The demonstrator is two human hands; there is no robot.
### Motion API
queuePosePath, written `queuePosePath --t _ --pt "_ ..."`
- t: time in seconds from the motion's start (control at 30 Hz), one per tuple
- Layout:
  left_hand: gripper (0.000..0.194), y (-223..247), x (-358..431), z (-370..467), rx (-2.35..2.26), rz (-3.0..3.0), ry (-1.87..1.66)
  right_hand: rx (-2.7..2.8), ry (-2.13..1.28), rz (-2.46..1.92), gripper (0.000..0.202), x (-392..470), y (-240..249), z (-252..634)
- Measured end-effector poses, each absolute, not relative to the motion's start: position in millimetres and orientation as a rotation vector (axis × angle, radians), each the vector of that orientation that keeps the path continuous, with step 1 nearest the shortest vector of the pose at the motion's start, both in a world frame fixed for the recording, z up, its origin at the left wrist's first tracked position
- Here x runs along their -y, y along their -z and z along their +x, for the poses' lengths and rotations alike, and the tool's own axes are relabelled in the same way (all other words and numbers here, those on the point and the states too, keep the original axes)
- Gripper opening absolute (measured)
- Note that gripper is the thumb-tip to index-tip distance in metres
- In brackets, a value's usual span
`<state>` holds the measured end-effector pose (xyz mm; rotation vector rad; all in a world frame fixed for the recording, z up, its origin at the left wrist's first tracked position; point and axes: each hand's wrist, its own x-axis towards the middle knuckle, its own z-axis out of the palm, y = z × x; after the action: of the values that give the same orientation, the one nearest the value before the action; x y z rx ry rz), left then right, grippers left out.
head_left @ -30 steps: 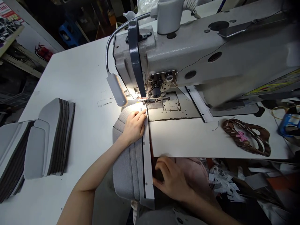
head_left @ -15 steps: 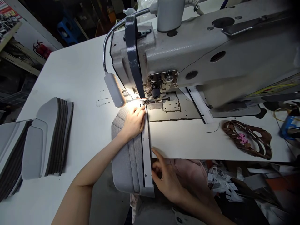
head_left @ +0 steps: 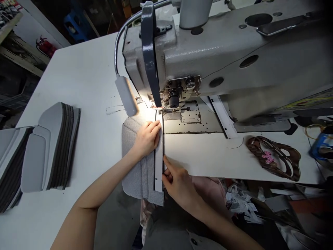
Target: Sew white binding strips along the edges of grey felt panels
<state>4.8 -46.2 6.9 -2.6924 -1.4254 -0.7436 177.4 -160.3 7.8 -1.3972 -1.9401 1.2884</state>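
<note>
A grey padded fabric panel (head_left: 131, 173) lies under the head of a sewing machine (head_left: 187, 59), its lower end hanging past the table's front edge. Along its right side runs a white strip (head_left: 159, 163) with a dark border and small holes. My left hand (head_left: 147, 138) presses on panel and strip just below the lit needle area, fingers together and bent. At the strip's right edge, my right hand (head_left: 179, 184) has its index finger stretched along the side, with thumb and curled fingers closed at the edge. The needle tip is lost in glare.
Stacks of grey panels (head_left: 49, 149) stand on the white table (head_left: 85, 80) at the left. A small lamp (head_left: 126, 96) on a flexible neck hangs beside the machine head. On the right lie another white strip (head_left: 222, 116) and a brown hair claw (head_left: 273, 158) with a pink ornament.
The panel and strip have moved forward toward the needle. My right hand has come up along the edge, its fingers now closer to it. My left hand remains near the needle.
</note>
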Motion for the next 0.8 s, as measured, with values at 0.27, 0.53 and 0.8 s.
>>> queuePosePath --t 0.27,0.53,0.8 --pt "0.031 -4.2 32.8 1.9 1.487 -2.708 0.731 1.935 -1.340 -1.422 0.064 137.3 -15.7 172.1" --pt "0.032 -10.5 63.3 3.1 1.401 -2.687 0.814 1.915 -1.313 -1.462 0.061 118.0 -15.0 169.2" --pt "0.028 -6.8 52.7 2.2 1.446 -2.703 0.868 2.011 -1.370 -1.465 0.068 140.8 -23.5 171.3"
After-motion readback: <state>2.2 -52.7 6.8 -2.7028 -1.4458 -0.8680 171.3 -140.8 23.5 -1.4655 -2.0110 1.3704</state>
